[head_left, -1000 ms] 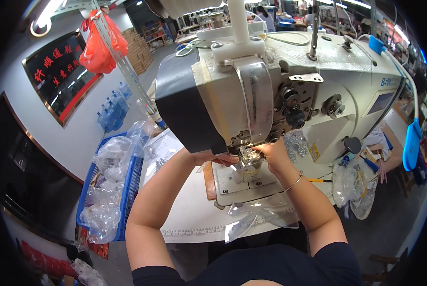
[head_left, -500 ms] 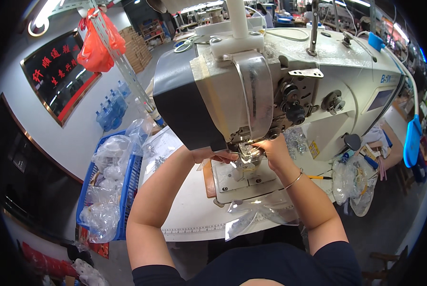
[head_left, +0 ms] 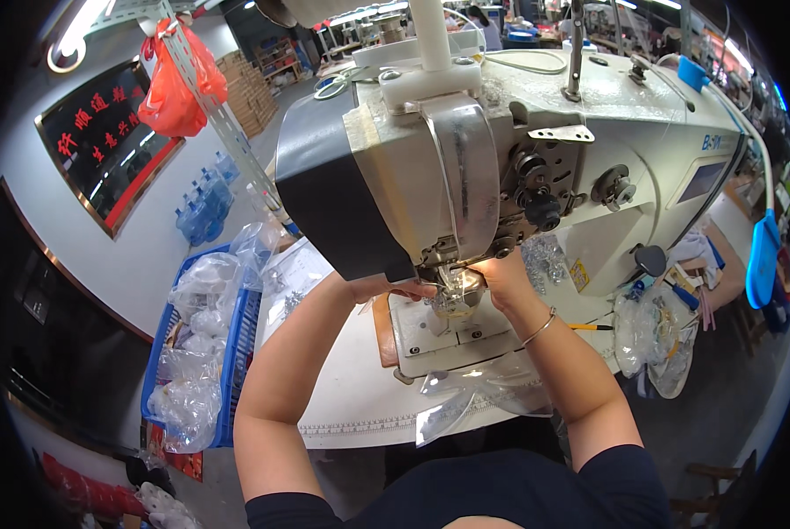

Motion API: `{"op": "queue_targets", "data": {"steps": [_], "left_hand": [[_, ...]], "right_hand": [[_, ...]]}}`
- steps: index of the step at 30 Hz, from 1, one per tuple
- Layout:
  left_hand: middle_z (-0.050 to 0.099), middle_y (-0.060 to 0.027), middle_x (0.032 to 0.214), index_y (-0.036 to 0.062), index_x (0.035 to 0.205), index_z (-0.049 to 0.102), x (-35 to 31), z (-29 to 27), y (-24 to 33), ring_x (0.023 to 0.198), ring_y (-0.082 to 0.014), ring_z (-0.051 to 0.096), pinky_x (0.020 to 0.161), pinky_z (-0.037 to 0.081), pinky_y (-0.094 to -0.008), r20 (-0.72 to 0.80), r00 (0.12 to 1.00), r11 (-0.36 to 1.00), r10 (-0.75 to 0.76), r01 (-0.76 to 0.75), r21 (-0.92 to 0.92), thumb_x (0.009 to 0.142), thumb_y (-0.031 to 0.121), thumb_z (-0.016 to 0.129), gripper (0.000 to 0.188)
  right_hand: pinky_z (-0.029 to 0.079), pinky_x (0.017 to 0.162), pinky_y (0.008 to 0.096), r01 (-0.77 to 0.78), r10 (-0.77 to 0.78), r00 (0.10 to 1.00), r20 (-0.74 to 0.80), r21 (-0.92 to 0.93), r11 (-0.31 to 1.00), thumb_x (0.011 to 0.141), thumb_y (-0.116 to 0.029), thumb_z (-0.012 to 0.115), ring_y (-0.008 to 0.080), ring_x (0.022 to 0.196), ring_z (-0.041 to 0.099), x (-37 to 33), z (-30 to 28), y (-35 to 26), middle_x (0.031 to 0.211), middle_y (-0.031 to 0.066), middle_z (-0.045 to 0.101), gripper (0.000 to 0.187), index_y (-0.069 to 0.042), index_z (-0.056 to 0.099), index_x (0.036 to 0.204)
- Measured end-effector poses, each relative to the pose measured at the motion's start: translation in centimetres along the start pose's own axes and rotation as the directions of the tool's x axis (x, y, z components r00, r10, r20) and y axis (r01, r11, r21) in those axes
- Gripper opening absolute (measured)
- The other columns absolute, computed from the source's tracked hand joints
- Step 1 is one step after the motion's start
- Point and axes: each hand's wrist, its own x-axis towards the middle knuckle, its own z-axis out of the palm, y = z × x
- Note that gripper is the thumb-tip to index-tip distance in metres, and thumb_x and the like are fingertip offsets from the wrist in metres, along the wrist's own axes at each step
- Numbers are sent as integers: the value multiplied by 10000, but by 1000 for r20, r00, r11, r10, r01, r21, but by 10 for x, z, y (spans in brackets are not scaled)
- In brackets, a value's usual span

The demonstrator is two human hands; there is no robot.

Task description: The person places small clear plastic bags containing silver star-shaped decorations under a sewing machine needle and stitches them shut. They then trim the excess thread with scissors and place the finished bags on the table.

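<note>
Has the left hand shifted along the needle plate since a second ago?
No. The left hand still sits at the left of the presser foot, on the clear plastic piece, just as before, judged against the needle plate.

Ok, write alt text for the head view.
Both hands, left hand and right hand, guide a clear plastic piece under the needle of a white industrial sewing machine. A blue crate of clear bags sits at the left.

**Around the sewing station**

A blue crate (head_left: 236,353) stuffed with clear plastic bags (head_left: 192,353) sits at nine o'clock. An orange bag (head_left: 172,84) hangs at eleven. Blue water bottles (head_left: 205,203) stand below it. More filled bags (head_left: 655,339) hang at three o'clock.
</note>
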Motion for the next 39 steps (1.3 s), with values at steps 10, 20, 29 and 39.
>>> {"op": "queue_targets", "data": {"steps": [10, 20, 29, 39], "left_hand": [[592, -100, 954, 23, 1216, 474, 4, -2, -11, 800, -185, 622, 619, 549, -274, 23, 1000, 1000, 13, -13, -4, 662, 68, 789, 639], [620, -42, 874, 9, 965, 532, -61, 82, -80, 795, -92, 587, 719, 469, -230, 121, 992, 979, 35, -10, -206, 704, 12, 749, 340], [565, -17, 862, 24, 964, 503, -105, 158, -124, 805, -81, 534, 716, 439, -217, -289, 957, 925, -4, -106, -364, 703, -2, 743, 355], [626, -48, 872, 14, 962, 527, -124, 157, -124, 821, -91, 582, 743, 476, -238, -390, 918, 943, 67, -186, -277, 708, 74, 763, 352]], "right_hand": [[496, 637, 260, -51, 50, 999, 18, 34, 998, 667, 46, 683, 138, 700, 624, 4, -7, 7, 830, 88, 662, 213, 40, 642, 877], [419, 653, 209, -285, 308, 947, 91, -207, 936, 798, -139, 662, 59, 701, 509, -105, -44, -7, 785, -6, 563, 372, -45, 513, 1126], [467, 597, 316, 439, -260, 897, 357, -784, 439, 859, -312, 561, 234, 697, 555, -183, -47, -18, 888, 116, 512, 341, -54, 592, 1079], [468, 550, 302, 648, -398, 749, 529, -712, 272, 679, -102, 740, 209, 685, 577, -179, -25, -3, 809, 52, 572, 260, -60, 637, 913]]}}
